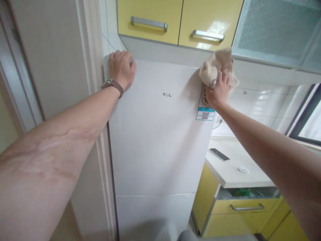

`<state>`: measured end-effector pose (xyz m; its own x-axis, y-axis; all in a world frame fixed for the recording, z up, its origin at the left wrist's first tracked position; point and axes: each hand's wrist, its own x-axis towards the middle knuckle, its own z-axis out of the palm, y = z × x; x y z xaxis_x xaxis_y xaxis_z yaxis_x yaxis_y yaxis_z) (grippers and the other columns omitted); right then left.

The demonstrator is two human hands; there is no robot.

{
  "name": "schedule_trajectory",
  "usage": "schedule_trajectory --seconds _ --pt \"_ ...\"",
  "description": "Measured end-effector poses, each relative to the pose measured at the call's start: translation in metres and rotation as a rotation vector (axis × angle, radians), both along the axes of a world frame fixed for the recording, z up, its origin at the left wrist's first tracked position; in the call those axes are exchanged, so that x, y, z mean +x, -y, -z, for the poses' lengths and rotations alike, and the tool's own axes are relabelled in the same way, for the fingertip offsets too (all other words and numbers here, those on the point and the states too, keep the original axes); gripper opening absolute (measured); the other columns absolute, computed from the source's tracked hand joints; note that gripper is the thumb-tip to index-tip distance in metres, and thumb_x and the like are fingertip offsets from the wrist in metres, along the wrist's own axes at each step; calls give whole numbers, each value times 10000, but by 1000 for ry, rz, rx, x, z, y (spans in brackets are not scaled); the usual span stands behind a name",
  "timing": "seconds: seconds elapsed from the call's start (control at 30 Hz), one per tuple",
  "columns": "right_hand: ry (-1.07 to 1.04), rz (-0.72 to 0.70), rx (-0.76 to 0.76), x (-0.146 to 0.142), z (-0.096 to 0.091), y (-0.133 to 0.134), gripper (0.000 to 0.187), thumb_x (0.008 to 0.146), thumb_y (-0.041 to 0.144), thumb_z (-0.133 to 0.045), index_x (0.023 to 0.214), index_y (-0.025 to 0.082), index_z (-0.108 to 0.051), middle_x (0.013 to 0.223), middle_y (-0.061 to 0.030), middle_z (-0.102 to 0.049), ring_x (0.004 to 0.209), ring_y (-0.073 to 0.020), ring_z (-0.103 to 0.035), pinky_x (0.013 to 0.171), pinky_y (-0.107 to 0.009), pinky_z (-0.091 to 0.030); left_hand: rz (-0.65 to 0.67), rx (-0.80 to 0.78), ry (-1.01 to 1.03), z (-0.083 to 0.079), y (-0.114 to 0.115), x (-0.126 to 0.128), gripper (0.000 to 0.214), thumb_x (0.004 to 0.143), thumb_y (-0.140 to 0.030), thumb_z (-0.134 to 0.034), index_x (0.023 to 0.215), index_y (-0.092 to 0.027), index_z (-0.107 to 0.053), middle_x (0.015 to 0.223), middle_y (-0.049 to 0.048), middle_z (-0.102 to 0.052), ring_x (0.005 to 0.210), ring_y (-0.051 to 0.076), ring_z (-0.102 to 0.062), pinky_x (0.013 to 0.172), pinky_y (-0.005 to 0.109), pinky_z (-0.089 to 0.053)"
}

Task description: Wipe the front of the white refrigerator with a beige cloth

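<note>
Daylit kitchen, soft even light, mild wide-angle warp.

Light is admitted from the window (309, 117) at right; its pane is blown out to white, no detail held. Glare is seen on the yellow cabinet door (210, 23) above & on the wall tiles (260, 100) near the window. The fridge door (155, 134) is lit flat & pale w/ low contrast; a faint shadow is cast beside the cloth (218, 67) & a darker patch at btm. Edges are stretched: forearms bulge, door frame (92, 67) is bent. Slight softness overall; fine print on the sticker (205, 112) can't be read. The worktop (233, 167) is evenly lit.
</note>
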<state>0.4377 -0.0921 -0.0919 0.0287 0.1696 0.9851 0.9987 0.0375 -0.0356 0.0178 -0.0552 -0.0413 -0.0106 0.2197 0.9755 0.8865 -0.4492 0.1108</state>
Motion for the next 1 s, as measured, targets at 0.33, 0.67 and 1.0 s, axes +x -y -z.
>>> schedule_trajectory --seconds 0.33,0.67,1.0 --pt "13 75 154 -64 3 -21 625 1025 401 -377 1628 243 -422 1719 -169 -342 1612 -393 -232 1203 -707 -267 -111 45 -59 -2 0 1 318 1068 -248 -411 1188 -146 -687 1256 118 -722 1231 292 -563 1134 513 -365" --pt "85 72 59 -59 83 -5 770 904 411 -518 1645 236 -409 1738 -140 -349 1620 -393 -245 1253 -663 -246 -39 -67 -26 -12 -2 -6 351 1066 -399 -455 1211 -230 -726 1318 50 -729 1214 259 -534 1178 482 -339" --pt "169 5 -41 -38 154 -1 836 808 485 -583 1610 265 -489 1686 -115 -450 1617 -394 -256 1273 -643 -220 -89 -93 -1 -10 10 2 400 1046 -330 -440 1262 -165 -734 1344 89 -728 1269 277 -557 1177 502 -339"
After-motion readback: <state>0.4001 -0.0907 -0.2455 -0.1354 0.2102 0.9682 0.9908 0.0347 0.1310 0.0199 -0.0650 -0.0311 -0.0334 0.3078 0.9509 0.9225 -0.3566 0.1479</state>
